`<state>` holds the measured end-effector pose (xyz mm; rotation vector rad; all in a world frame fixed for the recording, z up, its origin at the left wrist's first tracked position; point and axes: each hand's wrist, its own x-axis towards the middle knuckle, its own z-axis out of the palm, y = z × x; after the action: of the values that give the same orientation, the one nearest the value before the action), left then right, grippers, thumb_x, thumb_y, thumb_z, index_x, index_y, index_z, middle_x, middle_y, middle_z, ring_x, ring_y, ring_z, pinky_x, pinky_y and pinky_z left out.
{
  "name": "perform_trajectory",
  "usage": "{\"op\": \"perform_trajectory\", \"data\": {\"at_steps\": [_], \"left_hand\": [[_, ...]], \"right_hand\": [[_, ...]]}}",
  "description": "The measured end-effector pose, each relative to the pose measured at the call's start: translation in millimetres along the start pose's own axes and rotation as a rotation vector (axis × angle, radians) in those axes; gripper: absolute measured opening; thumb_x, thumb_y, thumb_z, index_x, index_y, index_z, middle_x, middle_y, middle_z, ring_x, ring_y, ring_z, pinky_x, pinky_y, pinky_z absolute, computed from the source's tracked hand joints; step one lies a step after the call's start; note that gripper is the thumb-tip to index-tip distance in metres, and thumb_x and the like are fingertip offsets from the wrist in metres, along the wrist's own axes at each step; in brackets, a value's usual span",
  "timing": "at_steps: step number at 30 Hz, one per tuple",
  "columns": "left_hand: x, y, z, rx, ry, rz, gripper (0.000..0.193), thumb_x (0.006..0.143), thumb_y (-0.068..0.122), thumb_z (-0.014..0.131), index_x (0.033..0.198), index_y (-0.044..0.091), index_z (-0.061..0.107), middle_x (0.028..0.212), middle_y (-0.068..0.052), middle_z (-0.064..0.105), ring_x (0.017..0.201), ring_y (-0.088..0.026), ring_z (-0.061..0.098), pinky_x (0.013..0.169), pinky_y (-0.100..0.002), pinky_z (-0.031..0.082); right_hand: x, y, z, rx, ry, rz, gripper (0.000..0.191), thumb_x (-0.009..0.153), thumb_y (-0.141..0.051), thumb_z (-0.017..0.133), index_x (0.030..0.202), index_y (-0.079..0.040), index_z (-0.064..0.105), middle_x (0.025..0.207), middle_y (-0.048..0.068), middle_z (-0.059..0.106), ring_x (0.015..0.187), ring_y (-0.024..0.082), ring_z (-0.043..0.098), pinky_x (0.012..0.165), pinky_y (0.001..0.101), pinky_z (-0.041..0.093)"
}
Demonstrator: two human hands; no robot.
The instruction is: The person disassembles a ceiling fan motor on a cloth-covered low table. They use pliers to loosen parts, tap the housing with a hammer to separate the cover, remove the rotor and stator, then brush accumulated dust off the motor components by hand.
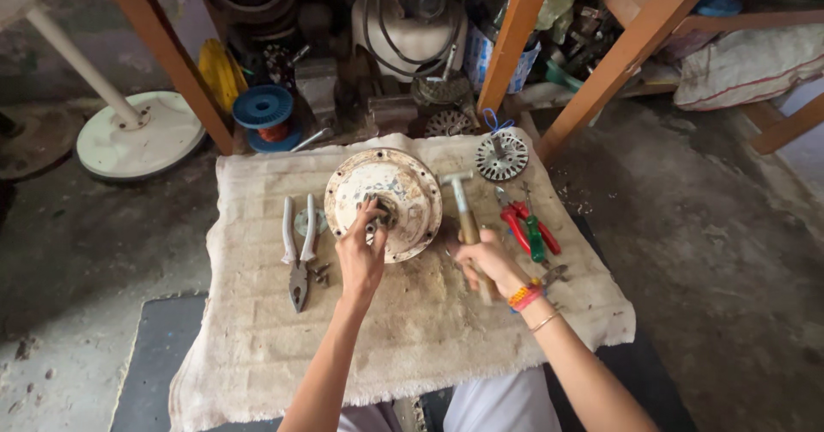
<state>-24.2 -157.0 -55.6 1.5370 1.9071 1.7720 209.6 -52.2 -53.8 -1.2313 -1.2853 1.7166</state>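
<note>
Beige towel (412, 338) spread on the floor as a work mat. Left on it: white-handled pliers (299, 252), a few small screws (321, 271) just beside their jaws. Right: red-handled pliers (525, 226) and a green-handled screwdriver (536, 236) lying together; far right corner, a round stator core (502, 157). Beyond the mat, a blue wire spool (263, 107) and a white fan base (137, 136) at far left. Centre of the mat: a round white motor housing (403, 183), paint worn. Left hand (360, 247) rests on its hub, fingertips pinched around a small metal piece there. Right hand (487, 262) is curled tight around the wooden handle of a hammer (463, 213), whose head sits just beside the housing's right rim.
</note>
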Motion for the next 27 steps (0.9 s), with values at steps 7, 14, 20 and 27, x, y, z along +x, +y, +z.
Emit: {"op": "perform_trajectory", "data": {"at_steps": [7,14,20,27], "left_hand": [[-0.7,-0.4,-3.5,-0.017,0.004,-0.057,0.022,0.091,0.005,0.061,0.111,0.005,0.068,0.141,-0.018,0.062,0.139,-0.031,0.054,0.111,-0.038,0.047],[-0.1,-1.4,-3.4,-0.019,0.005,-0.060,0.021,0.091,0.003,0.060,0.110,0.005,0.069,0.141,-0.017,0.063,0.140,-0.030,0.053,0.112,-0.038,0.047],[-8.1,2.9,-9.9,-0.066,0.009,-0.037,0.025,0.087,0.000,0.059,0.111,0.003,0.068,0.141,-0.018,0.062,0.141,-0.031,0.052,0.114,-0.039,0.045],[-15.4,5.6,-17.2,-0.100,0.004,-0.029,0.022,0.092,0.001,0.057,0.111,0.002,0.069,0.141,-0.016,0.064,0.142,-0.030,0.052,0.115,-0.036,0.044]], "right_hand": [[-1.1,-2.8,11.3,0.515,0.409,-0.205,0.017,0.084,-0.003,0.064,0.087,0.002,0.048,0.061,0.002,0.053,0.041,0.013,0.051,0.038,0.0324,0.044],[-16.8,0.9,5.4,0.003,0.110,-0.059,0.027,0.078,-0.001,0.062,0.104,-0.001,0.056,0.055,0.006,0.048,0.034,0.016,0.045,0.032,0.0347,0.036],[-8.5,-36.1,7.9,0.357,0.438,-0.353,0.030,0.085,-0.002,0.061,0.111,-0.003,0.046,0.063,-0.001,0.048,0.041,0.012,0.048,0.037,0.0311,0.041],[-10.7,-42.3,-16.2,-0.544,0.051,-0.233,0.019,0.080,-0.004,0.070,0.097,-0.006,0.061,0.062,0.002,0.056,0.048,0.011,0.053,0.042,0.0318,0.041]]}}
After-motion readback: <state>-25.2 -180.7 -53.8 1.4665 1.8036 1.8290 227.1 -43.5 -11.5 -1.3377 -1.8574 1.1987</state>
